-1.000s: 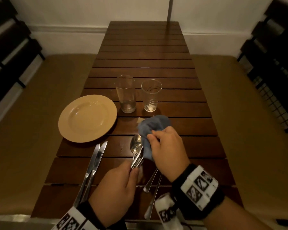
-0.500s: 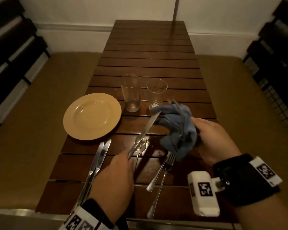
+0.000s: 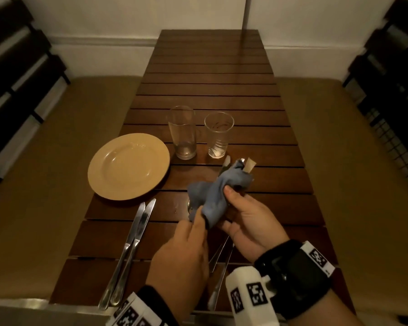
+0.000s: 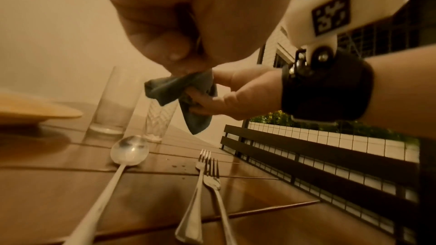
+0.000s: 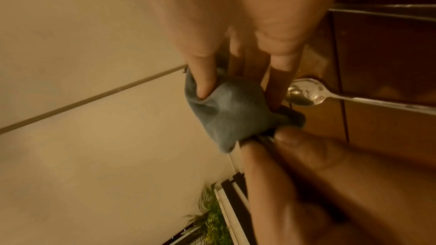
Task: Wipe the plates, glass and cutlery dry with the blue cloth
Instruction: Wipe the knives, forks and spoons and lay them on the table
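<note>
My left hand pinches the handle of a table knife held above the table, and only its tip shows past the cloth. My right hand grips the blue cloth, wrapped round the knife's blade. In the wrist views the blue cloth sits bunched between both hands. A spoon and two forks lie on the table under the hands. A yellow plate sits to the left. Two glasses stand behind the cloth.
Two more knives lie side by side on the slatted wooden table at the near left. Cushioned benches run along both sides. A dark railing stands to the right.
The left hand went from holding the spoon to holding a knife, and the spoon now lies on the table. The right hand swung the cloth out right, then closed it round the knife's blade.
</note>
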A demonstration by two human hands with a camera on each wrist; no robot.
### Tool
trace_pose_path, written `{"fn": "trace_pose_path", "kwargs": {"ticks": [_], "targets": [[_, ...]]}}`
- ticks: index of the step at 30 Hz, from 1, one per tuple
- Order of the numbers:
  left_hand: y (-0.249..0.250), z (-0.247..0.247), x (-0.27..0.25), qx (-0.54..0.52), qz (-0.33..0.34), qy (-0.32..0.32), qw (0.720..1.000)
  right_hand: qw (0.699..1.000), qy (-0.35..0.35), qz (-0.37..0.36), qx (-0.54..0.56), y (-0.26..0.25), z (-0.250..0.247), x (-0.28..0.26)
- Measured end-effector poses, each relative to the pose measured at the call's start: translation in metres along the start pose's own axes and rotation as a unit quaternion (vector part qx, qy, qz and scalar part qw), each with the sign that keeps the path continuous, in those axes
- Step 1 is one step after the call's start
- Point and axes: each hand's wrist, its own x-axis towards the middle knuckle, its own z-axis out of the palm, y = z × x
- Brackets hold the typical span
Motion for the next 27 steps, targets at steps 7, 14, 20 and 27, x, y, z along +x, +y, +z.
{"fn": "trace_pose_path", "kwargs": {"ticks": [7,14,20,27], "targets": [[-0.008,-0.002,0.004,-0.303,-0.1,-0.048,0.947,1.0,0.004,-0.024,0.008,0.005,0.0,0.003],[-0.009,-0.014,0.011,-0.453,-0.147,-0.082,0.876,1.0,-0.011,0.0,-0.013,0.024,0.007,-0.004],[-0.012,-0.009,0.01,-0.36,-0.09,-0.08,0.925,0.997,0.035,-0.058,-0.023,0.01,0.018,0.0],[-0.011,-0.009,0.001,-0.357,-0.095,-0.119,0.922,0.994,0.071,-0.073,0.03,-0.009,0.012,0.011]]}}
